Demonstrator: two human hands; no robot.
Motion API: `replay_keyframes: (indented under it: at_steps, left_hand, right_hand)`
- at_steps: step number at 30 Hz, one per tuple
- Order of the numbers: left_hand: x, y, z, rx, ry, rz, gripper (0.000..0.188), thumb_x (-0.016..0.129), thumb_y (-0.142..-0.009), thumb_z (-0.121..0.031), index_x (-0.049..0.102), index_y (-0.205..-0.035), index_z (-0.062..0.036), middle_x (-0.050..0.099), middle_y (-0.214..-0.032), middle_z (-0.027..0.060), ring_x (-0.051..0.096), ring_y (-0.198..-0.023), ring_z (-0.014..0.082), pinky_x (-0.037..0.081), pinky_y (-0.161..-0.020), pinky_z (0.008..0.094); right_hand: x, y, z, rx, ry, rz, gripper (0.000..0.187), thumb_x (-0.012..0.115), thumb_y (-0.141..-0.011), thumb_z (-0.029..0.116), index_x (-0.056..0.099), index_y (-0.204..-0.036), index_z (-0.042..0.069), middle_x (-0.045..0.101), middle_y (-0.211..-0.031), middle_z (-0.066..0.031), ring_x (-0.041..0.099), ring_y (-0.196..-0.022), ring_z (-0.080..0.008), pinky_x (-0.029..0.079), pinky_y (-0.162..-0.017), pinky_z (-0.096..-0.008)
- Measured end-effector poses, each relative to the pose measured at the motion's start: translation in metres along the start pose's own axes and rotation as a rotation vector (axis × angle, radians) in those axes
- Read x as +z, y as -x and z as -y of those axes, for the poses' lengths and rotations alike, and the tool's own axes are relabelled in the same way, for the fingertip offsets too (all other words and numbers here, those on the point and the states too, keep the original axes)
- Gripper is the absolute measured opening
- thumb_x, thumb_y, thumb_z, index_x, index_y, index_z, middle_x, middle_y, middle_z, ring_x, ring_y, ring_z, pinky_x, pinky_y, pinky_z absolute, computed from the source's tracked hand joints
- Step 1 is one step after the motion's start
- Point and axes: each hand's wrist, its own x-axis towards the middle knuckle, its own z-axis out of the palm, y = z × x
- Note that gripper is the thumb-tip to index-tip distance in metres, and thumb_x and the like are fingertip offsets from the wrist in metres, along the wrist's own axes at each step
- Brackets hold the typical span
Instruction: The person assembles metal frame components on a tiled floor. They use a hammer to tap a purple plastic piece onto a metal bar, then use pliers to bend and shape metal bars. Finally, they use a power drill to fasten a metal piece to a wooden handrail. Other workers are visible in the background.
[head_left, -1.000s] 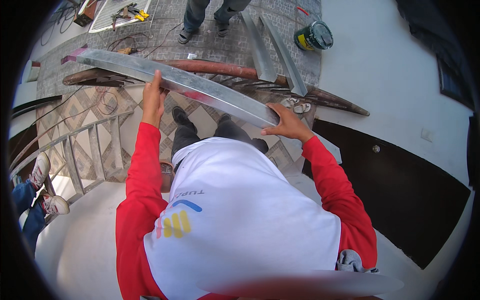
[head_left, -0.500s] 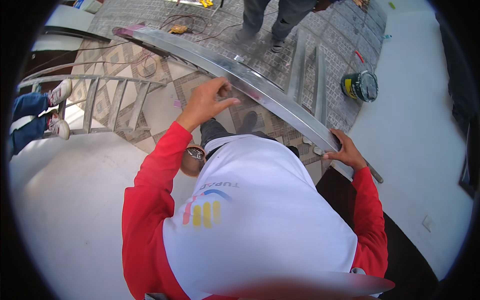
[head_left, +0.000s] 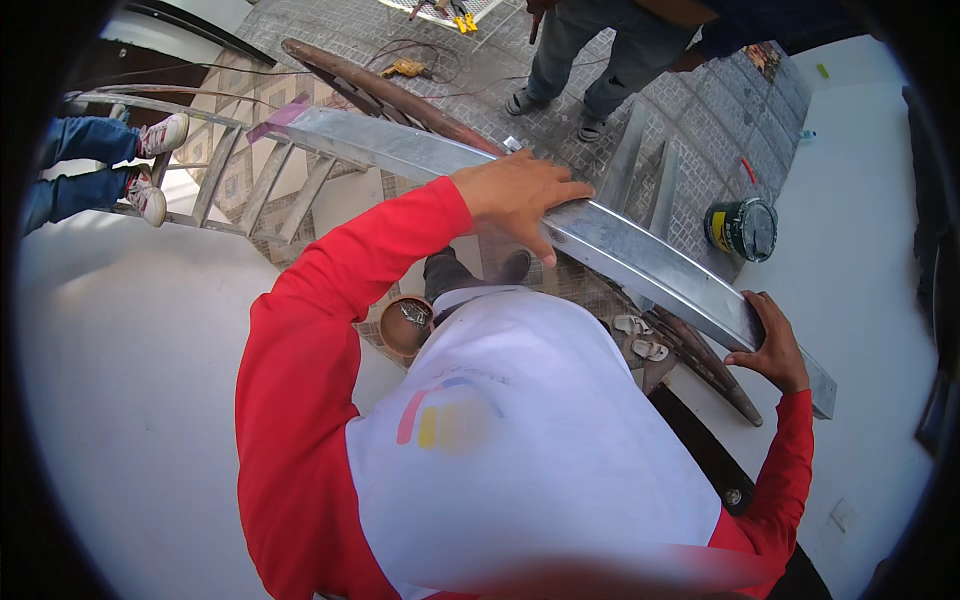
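A long silvery metal channel [head_left: 370,145] slants across in front of me, from upper left to lower right. A pinkish strip [head_left: 276,118] shows at its far left end. My left hand [head_left: 520,197] lies over the middle of the channel, fingers across its top and thumb down the near side. Near the right end, my right hand [head_left: 778,350] grips the channel with fingers over the far edge and thumb at the near side. Beneath it runs a brown ladder-like frame [head_left: 400,98], partly hidden by the channel.
A person's legs [head_left: 610,60] stand beyond the channel; another's shoes [head_left: 150,195] rest at a ladder [head_left: 215,175] on the left. A brown bowl [head_left: 387,330] of small metal pieces, a dark green bucket [head_left: 741,228], a yellow power tool [head_left: 406,68] and sandals [head_left: 648,350] are around.
My left hand has come down onto the channel, from hovering beside it. The channel has come off the brown frame's line and shifted toward the lower right, with my right hand still on it.
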Motion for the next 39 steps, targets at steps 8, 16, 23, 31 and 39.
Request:
replay_keyframes:
  at_steps: [8, 16, 23, 31, 39]
  left_hand:
    - [0.065, 0.044, 0.036, -0.245, 0.196, 0.05, 0.087, 0.087, -0.064, -0.048, 0.052, -0.13, -0.0032, 0.066, -0.115, 0.0222, 0.064, -0.107, 0.0422, 0.051, -0.09, 0.0489]
    - [0.093, 0.108, 0.061, -0.533, 0.104, -0.202, 0.083, 0.088, -0.063, -0.04, 0.052, -0.128, -0.0051, 0.064, -0.116, 0.0209, 0.064, -0.107, 0.0406, 0.052, -0.087, 0.0493]
    - [0.106, 0.145, 0.105, -0.732, 0.072, -0.2, 0.084, 0.089, -0.064, -0.041, 0.051, -0.131, -0.0064, 0.063, -0.115, 0.0191, 0.063, -0.109, 0.0396, 0.053, -0.087, 0.0502]
    - [0.107, 0.181, 0.155, -0.816, 0.112, -0.19, 0.083, 0.089, -0.062, -0.042, 0.052, -0.128, -0.0066, 0.064, -0.114, 0.0188, 0.064, -0.107, 0.0394, 0.053, -0.087, 0.0495]
    - [0.101, 0.209, 0.199, -0.815, 0.146, -0.179, 0.083, 0.089, -0.063, -0.042, 0.052, -0.129, -0.0075, 0.064, -0.113, 0.0173, 0.065, -0.104, 0.0395, 0.054, -0.086, 0.0498]
  right_hand:
    - [0.022, -0.116, 0.007, -0.261, 0.331, 0.022, 0.106, 0.097, -0.051, 0.035, 0.05, -0.143, 0.01, 0.057, -0.131, -0.0149, 0.055, -0.121, -0.0367, 0.04, -0.11, -0.0474]
    - [0.094, -0.166, 0.055, -0.339, 0.137, -0.419, 0.083, 0.087, -0.076, 0.02, 0.048, -0.149, 0.019, 0.052, -0.143, -0.0104, 0.053, -0.129, -0.0321, 0.046, -0.108, -0.0438]
    - [0.186, -0.215, 0.106, -0.241, -0.244, -0.218, 0.067, 0.081, -0.085, 0.021, 0.053, -0.145, 0.015, 0.07, -0.112, -0.0094, 0.069, -0.095, -0.0251, 0.055, -0.082, -0.039]
    - [0.089, -0.429, 0.211, -0.453, 0.034, -0.475, 0.058, 0.077, -0.087, 0.022, 0.057, -0.141, 0.015, 0.07, -0.109, -0.0091, 0.07, -0.097, -0.0264, 0.056, -0.083, -0.0386]
    - [0.013, -0.574, 0.258, -0.743, 0.849, -0.788, 0.054, 0.073, -0.085, 0.016, 0.059, -0.137, 0.016, 0.062, -0.129, -0.011, 0.059, -0.124, -0.0285, 0.053, -0.094, -0.0432]
